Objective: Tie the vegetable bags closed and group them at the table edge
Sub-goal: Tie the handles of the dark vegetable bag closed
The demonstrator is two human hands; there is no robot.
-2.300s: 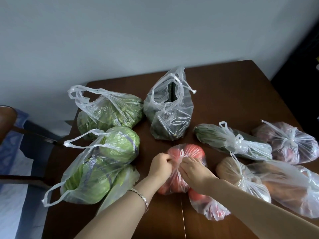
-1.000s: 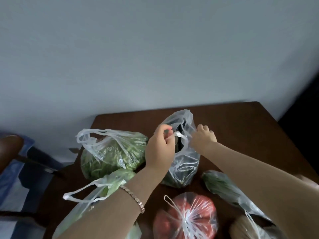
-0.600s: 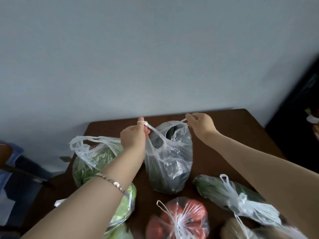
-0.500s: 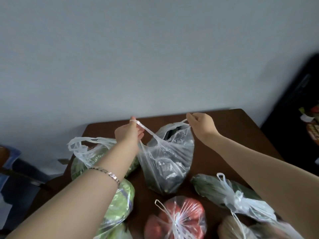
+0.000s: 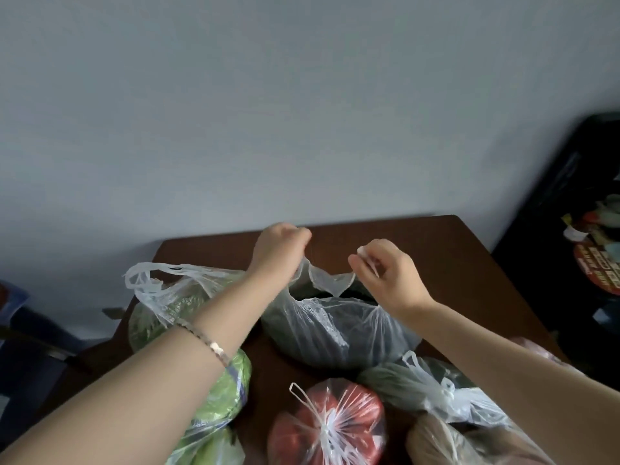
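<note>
A clear bag of dark green vegetables [image 5: 335, 333] stands open in the middle of the brown table [image 5: 446, 260]. My left hand [image 5: 278, 253] grips its left handle and my right hand [image 5: 385, 276] pinches its right handle, both held above the bag's mouth. The bag's rim sags between my hands. In front of it lies a knotted bag of tomatoes [image 5: 328, 424]. To the left an open bag of leafy greens [image 5: 167, 297] has its loose handles sticking up.
A cabbage bag [image 5: 221, 407] lies under my left forearm. Tied bags [image 5: 436, 394] sit at the lower right. A grey wall runs behind the table. A dark shelf with colourful packets [image 5: 590, 256] stands to the right, and a chair [image 5: 20, 327] to the left.
My hands left the knotted tomato bag, took the dark bag's handles and stretched them apart. Now they have come closer together over the bag's mouth.
</note>
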